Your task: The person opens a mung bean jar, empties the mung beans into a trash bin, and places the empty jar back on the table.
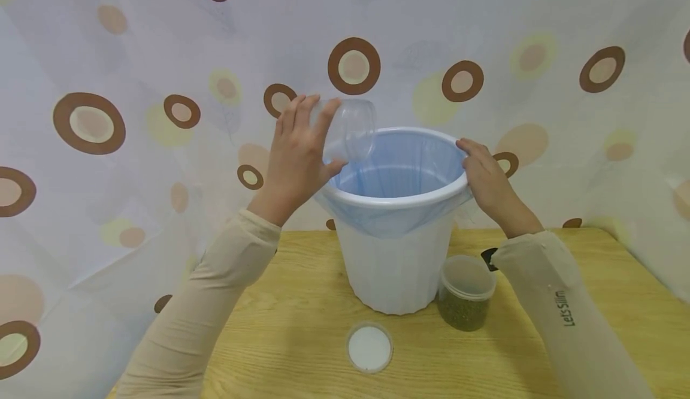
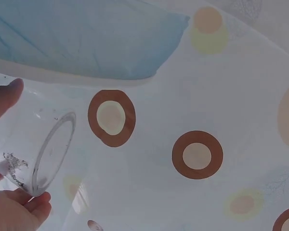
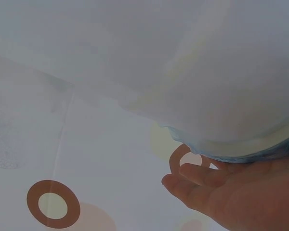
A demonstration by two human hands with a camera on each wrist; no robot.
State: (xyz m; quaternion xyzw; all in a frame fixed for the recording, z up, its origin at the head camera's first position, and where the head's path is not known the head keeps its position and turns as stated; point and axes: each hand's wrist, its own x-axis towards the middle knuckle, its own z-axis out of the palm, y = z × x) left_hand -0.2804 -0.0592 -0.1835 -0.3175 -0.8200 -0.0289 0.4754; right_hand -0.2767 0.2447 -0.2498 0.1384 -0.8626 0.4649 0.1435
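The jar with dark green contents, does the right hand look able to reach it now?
Likely yes: the right hand only touches the bin's rim, and nothing seems to block its way down to the jar.

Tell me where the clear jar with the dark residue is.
In the head view, the clear jar is near the middle, tipped sideways in the left hand, at the left rim of the white bucket.

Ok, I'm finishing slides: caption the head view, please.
Left hand holds a tilted clear jar at the mouth of a lined white bin; right hand touches its rim.
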